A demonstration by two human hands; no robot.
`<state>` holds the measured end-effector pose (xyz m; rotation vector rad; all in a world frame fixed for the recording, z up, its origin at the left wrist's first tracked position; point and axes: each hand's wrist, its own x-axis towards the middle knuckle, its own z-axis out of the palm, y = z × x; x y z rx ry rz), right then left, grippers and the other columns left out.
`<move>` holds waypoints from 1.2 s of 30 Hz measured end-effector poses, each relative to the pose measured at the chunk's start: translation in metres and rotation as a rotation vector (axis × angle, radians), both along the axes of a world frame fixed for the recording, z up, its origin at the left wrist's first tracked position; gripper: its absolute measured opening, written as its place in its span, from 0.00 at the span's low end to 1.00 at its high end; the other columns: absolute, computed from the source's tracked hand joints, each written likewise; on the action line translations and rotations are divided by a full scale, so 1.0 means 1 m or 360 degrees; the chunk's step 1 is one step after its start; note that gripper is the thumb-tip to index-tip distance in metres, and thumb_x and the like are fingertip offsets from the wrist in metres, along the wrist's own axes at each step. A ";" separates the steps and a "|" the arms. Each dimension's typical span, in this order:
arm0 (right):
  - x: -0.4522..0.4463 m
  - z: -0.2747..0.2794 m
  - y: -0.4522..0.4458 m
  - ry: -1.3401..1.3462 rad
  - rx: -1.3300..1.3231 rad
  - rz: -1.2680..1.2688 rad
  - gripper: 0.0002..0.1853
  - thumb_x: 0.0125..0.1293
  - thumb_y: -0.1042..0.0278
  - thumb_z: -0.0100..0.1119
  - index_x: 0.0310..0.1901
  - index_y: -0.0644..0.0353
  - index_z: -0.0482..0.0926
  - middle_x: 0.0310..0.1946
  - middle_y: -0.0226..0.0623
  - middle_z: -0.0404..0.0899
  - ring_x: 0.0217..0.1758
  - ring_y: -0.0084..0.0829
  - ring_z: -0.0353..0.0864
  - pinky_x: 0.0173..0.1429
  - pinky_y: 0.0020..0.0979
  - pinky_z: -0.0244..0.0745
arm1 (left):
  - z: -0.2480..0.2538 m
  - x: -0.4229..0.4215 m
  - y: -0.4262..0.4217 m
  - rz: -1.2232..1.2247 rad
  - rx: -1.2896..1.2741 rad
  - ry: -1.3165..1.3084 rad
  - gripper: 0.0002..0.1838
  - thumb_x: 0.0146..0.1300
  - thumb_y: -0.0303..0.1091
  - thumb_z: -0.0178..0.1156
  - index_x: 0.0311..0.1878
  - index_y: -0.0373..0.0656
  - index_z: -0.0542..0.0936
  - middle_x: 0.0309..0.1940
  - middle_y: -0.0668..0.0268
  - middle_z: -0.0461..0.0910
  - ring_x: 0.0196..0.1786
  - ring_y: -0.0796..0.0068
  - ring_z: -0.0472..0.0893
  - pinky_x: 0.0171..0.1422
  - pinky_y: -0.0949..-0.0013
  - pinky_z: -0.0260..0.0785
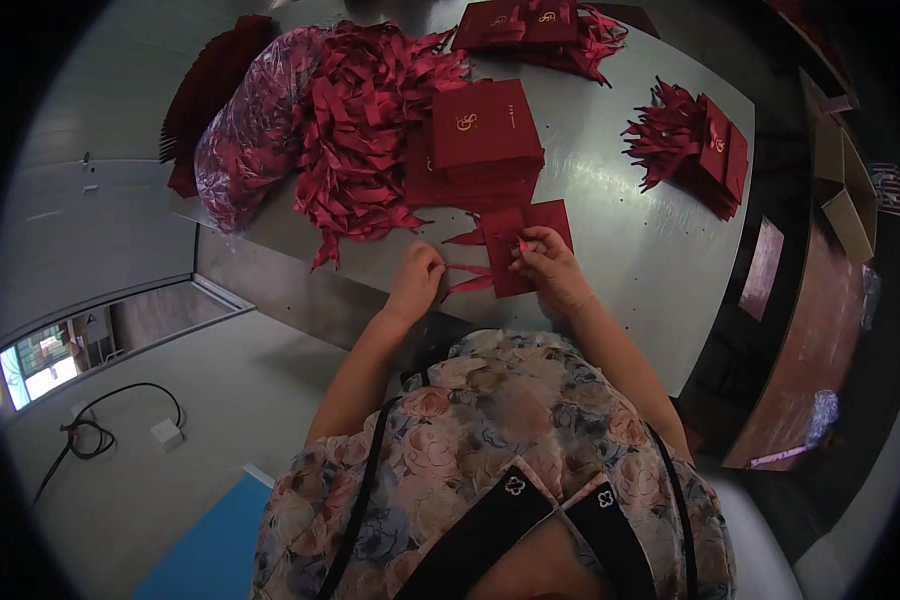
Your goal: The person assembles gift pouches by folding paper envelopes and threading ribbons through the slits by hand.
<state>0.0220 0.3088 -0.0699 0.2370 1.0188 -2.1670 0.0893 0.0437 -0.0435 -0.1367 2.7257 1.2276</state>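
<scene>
Just under your right hand lies one flat red bag, on the table. Your right thumb and fingers are pinched together, with a small red strip at their tips. Your left hand is beside the bag, a little apart from it. Its fingers curl in and the tips come together. I cannot tell if they have hold of anything. Two red ribbons stick out from the side of the bag that is near your left hand. One of them ends close to your left fingertips.

Past both hands, just beyond the bag, sits one stack of red bags, with one gold mark on its top. Past your left hand is one big heap of loose ribbons, too many to count. Next to it, farther left of that hand, is one clear plastic sack with red stuff inside. Behind the sack is one dark red pile with a jagged edge. Off to the right of your right hand is one bunch of bags with ribbons. Far ahead of your hands are more red bags, showing two gold marks.
</scene>
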 end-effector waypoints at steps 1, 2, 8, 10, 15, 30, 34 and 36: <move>0.000 0.001 0.000 0.0002 0.0000 0.0000 0.17 0.69 0.72 0.59 0.58 0.57 0.70 0.42 0.34 0.80 0.43 0.28 0.83 0.53 0.31 0.78 | 0.003 -0.004 0.005 -0.0012 -0.0080 0.0219 0.04 0.57 0.22 0.60 0.34 0.36 0.75 0.44 0.52 0.75 0.47 0.49 0.77 0.49 0.56 0.71; 0.000 0.002 -0.001 -0.0014 0.0005 0.0003 0.18 0.69 0.72 0.59 0.59 0.57 0.69 0.42 0.34 0.80 0.43 0.28 0.83 0.53 0.31 0.79 | 0.005 -0.007 0.009 -0.0024 -0.0159 0.0438 0.04 0.56 0.21 0.60 0.34 0.36 0.75 0.47 0.52 0.75 0.49 0.48 0.77 0.50 0.55 0.71; 0.000 -0.001 -0.002 -0.0029 -0.0072 -0.0030 0.18 0.71 0.71 0.57 0.59 0.57 0.68 0.40 0.33 0.81 0.43 0.27 0.83 0.53 0.30 0.79 | -0.007 -0.018 0.022 -0.0108 -0.0209 0.0500 0.04 0.58 0.19 0.57 0.35 0.34 0.73 0.46 0.51 0.74 0.47 0.45 0.76 0.50 0.56 0.71; 0.000 0.003 -0.003 -0.0034 -0.0083 -0.0025 0.18 0.71 0.71 0.57 0.60 0.58 0.68 0.39 0.33 0.81 0.43 0.27 0.82 0.54 0.31 0.79 | -0.008 -0.018 0.028 -0.0134 -0.0244 0.0419 0.03 0.58 0.19 0.56 0.35 0.34 0.72 0.43 0.51 0.73 0.45 0.44 0.75 0.48 0.54 0.70; 0.000 0.007 -0.004 -0.0035 0.0074 -0.0001 0.20 0.70 0.70 0.57 0.62 0.59 0.68 0.35 0.32 0.81 0.42 0.27 0.82 0.54 0.31 0.80 | -0.003 -0.010 0.025 -0.0168 -0.0328 0.0395 0.02 0.58 0.19 0.53 0.34 0.34 0.71 0.36 0.51 0.71 0.41 0.44 0.73 0.45 0.51 0.68; 0.006 0.008 -0.012 -0.0065 0.0314 -0.0054 0.11 0.73 0.69 0.51 0.53 0.61 0.75 0.39 0.38 0.82 0.45 0.32 0.85 0.52 0.33 0.81 | -0.004 0.023 0.004 -0.0290 -0.0343 0.0342 0.06 0.54 0.19 0.53 0.37 0.34 0.71 0.39 0.50 0.71 0.46 0.45 0.73 0.51 0.54 0.68; 0.007 0.003 -0.016 -0.0047 0.0347 -0.0168 0.09 0.73 0.70 0.51 0.50 0.62 0.75 0.39 0.39 0.82 0.45 0.33 0.85 0.52 0.33 0.83 | -0.001 0.044 -0.012 -0.0225 -0.0313 0.0368 0.06 0.57 0.21 0.54 0.38 0.35 0.71 0.39 0.50 0.71 0.45 0.45 0.73 0.49 0.54 0.69; 0.007 0.004 -0.019 -0.0076 0.0379 -0.0161 0.08 0.73 0.70 0.51 0.49 0.63 0.75 0.39 0.40 0.82 0.45 0.34 0.85 0.52 0.34 0.84 | -0.002 0.052 -0.016 -0.0195 -0.0272 0.0273 0.06 0.57 0.21 0.55 0.39 0.35 0.72 0.40 0.51 0.71 0.45 0.45 0.74 0.49 0.54 0.69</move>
